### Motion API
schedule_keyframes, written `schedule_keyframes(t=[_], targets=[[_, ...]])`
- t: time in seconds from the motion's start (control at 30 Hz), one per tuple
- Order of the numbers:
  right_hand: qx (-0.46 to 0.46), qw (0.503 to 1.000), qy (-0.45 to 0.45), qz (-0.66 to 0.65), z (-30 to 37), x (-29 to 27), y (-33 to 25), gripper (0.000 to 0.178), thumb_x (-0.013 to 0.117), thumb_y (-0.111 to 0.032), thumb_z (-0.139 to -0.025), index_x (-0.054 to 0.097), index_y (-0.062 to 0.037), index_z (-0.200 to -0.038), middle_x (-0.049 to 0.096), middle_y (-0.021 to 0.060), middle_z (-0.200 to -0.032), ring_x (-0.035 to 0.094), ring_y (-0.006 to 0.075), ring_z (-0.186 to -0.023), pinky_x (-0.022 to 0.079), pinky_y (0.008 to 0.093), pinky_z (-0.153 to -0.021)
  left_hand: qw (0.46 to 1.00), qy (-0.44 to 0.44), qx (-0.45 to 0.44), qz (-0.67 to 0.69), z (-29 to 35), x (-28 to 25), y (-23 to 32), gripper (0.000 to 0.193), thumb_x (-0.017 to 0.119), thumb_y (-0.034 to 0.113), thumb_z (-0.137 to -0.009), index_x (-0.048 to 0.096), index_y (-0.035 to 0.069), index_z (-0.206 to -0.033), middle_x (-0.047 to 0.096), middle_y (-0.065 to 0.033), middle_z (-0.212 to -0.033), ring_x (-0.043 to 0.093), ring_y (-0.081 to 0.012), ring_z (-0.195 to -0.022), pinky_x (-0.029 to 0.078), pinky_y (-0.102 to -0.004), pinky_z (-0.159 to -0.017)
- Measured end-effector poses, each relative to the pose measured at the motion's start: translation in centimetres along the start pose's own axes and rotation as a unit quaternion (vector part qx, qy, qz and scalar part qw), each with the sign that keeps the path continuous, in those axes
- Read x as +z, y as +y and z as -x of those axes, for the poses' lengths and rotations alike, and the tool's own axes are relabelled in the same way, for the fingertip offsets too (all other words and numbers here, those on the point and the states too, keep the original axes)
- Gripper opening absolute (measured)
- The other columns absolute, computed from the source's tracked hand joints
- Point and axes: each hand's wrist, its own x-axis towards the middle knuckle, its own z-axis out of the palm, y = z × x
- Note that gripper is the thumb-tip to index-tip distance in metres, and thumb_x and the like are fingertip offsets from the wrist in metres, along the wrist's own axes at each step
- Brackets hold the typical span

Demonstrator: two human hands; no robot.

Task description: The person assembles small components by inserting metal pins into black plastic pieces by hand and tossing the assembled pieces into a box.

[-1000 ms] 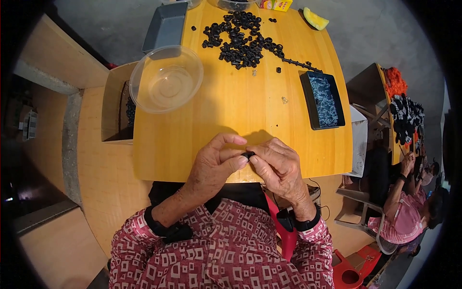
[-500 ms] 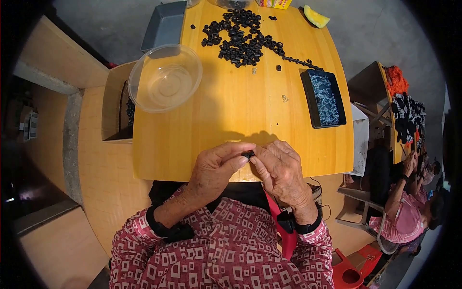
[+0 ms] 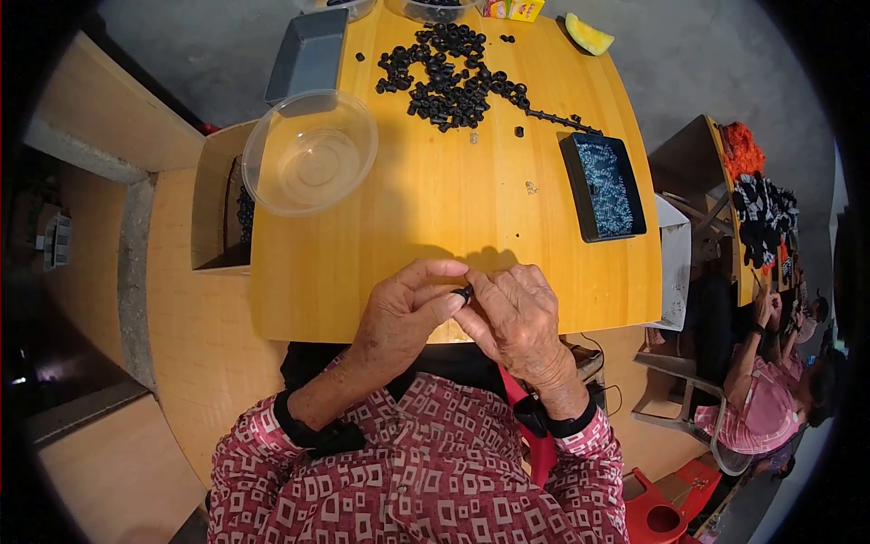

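Between the fingertips of both hands, over the table's near edge, is a small black ring-like part [image 3: 465, 293]. My left hand [image 3: 403, 313] pinches it between thumb and forefinger. The thumb and forefinger of my right hand [image 3: 515, 317] close on its other side; fingers hide much of the part. Farther out on the yellow wooden table [image 3: 435, 208] lies a loose heap of similar small black parts [image 3: 449, 77], with a black stick-like strip [image 3: 562, 119] running right from it. A black tray [image 3: 605, 186] at the right holds many tiny shiny pieces.
A clear round plastic tub [image 3: 313, 195] and a grey rectangular bin [image 3: 306, 54] stand at the table's left. A yellow melon slice [image 3: 589, 36] lies at the far right corner. A cardboard box [image 3: 213, 204] adjoins the left edge. Another person [image 3: 761, 399] sits at the right.
My right thumb and forefinger have shifted slightly around the black part, which has tilted between the fingers. The left hand has barely moved. The whole view has shifted a little.
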Motion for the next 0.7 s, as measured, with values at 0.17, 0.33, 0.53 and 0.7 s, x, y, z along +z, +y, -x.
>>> schedule_keyframes(t=[0.17,0.33,0.53,0.7], targets=[[-0.001,1.000,0.023,-0.020,-0.29,0.04,0.04,0.031,0.078,-0.015,-0.074,0.067,0.0033,-0.097,0.055,0.0072,-0.071,0.054,0.0222,-0.066,0.042,0.0352,-0.061,0.999,-0.011,-0.027,-0.035,-0.07,-0.69,-0.04,0.033,0.061,0.012,-0.098,0.054,0.000,-0.128,0.062,-0.0071,-0.119,0.061,-0.0123,-0.107,0.050,-0.0256,-0.095],[0.008,1.000,0.018,-0.010,-0.43,0.07,-0.29,0.027,0.077,-0.013,-0.074,0.066,0.0019,-0.093,0.053,0.0070,-0.069,0.054,0.0221,-0.065,0.042,0.0353,-0.060,0.999,0.020,-0.032,-0.015,-0.31,-0.42,0.40,0.029,0.057,0.013,-0.099,0.055,-0.001,-0.125,0.067,-0.0043,-0.100,0.062,-0.0096,-0.091,0.051,-0.0240,-0.083],[-0.004,0.999,0.010,0.033,-0.85,-0.03,-0.73,0.026,0.075,-0.015,-0.075,0.066,0.0021,-0.093,0.053,0.0074,-0.070,0.054,0.0226,-0.067,0.043,0.0354,-0.061,0.995,0.011,-0.017,-0.100,-0.42,-0.72,0.07,0.017,0.064,0.011,-0.095,0.065,-0.003,-0.105,0.066,-0.0006,-0.092,0.060,-0.0070,-0.088,0.051,-0.0232,-0.080],[-0.007,1.000,0.018,0.025,-0.92,0.02,-0.80,0.029,0.076,-0.016,-0.076,0.066,0.0030,-0.096,0.054,0.0076,-0.072,0.054,0.0228,-0.068,0.043,0.0356,-0.062,1.000,0.016,-0.008,-0.023,-0.39,-0.54,0.18,0.013,0.064,0.006,-0.094,0.066,-0.003,-0.103,0.066,0.0000,-0.091,0.058,-0.0057,-0.086,0.049,-0.0232,-0.077]])
